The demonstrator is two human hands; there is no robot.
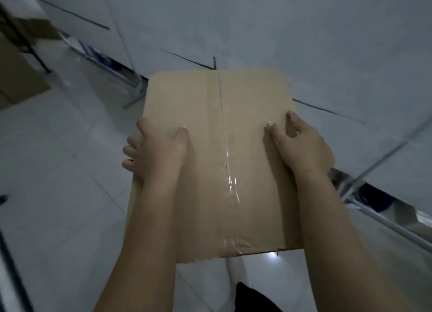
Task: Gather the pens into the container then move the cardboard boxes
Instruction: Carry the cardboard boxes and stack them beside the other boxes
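My two arms reach out in front of me. I hold a big brown box [217, 162] up off the floor [58, 194]. My left hand [154, 150] grips its left side, thumb lying on top and fingers wrapped round the edge. My right hand [301, 145] grips the right side, thumb and one finger on top, the rest going over the edge. Shiny clear tape [230, 183] runs down the middle of the box. The floor has pale tiles. Another brown box [18, 77] sits far off to the left, well apart from mine.
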